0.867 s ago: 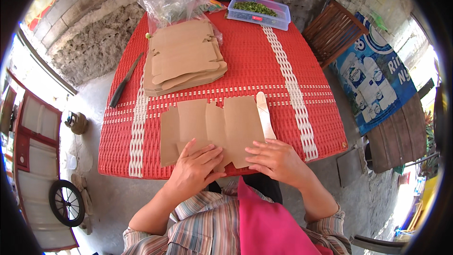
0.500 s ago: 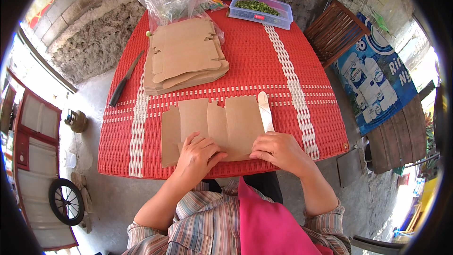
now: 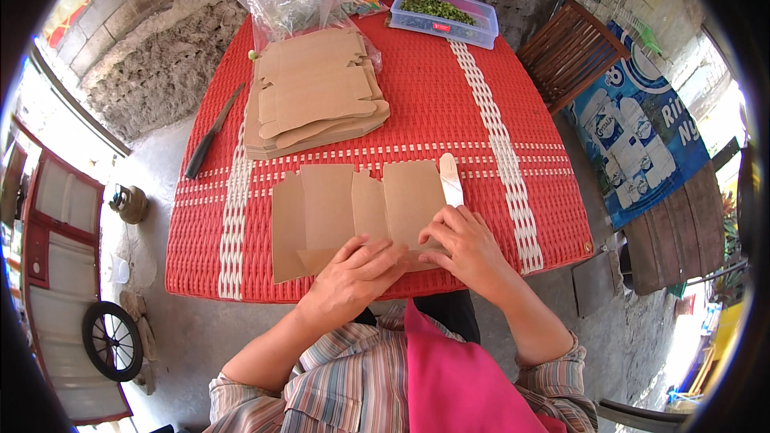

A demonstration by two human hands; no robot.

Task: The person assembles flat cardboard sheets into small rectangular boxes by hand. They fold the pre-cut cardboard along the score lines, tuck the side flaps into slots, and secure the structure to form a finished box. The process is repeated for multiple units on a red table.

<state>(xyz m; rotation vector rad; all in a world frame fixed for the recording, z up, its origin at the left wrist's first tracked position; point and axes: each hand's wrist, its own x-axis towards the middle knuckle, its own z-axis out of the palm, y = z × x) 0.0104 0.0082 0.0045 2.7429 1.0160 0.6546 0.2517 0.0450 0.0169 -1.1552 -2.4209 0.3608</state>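
Observation:
A creased brown cardboard box blank point(image 3: 327, 199) lies flat near the table's front edge, with upright fold lines across it. My left hand point(image 3: 357, 273) is at its near edge, fingers together over the low flap and partly hiding it. My right hand point(image 3: 464, 247) is just to the right, its fingers bent and its thumb pinching at the same near edge. A narrow pale piece with a rounded end point(image 3: 451, 180) runs along the blank's right side; whether it is a flap cannot be made out.
Beyond the blank, a stack of flat box blanks point(image 3: 313, 88) sits on the red woven table cover point(image 3: 425, 104). A dark-handled knife point(image 3: 212, 132) lies left of it. Farther back are a clear plastic bag point(image 3: 293, 0) and a plastic tub point(image 3: 484, 35) of chopped greens. A wooden chair point(image 3: 571, 54) stands right.
My left hand has slid right along the near edge toward my right hand. My right hand has moved slightly up and left, its fingers more raised. The near flap at left now shows folded up.

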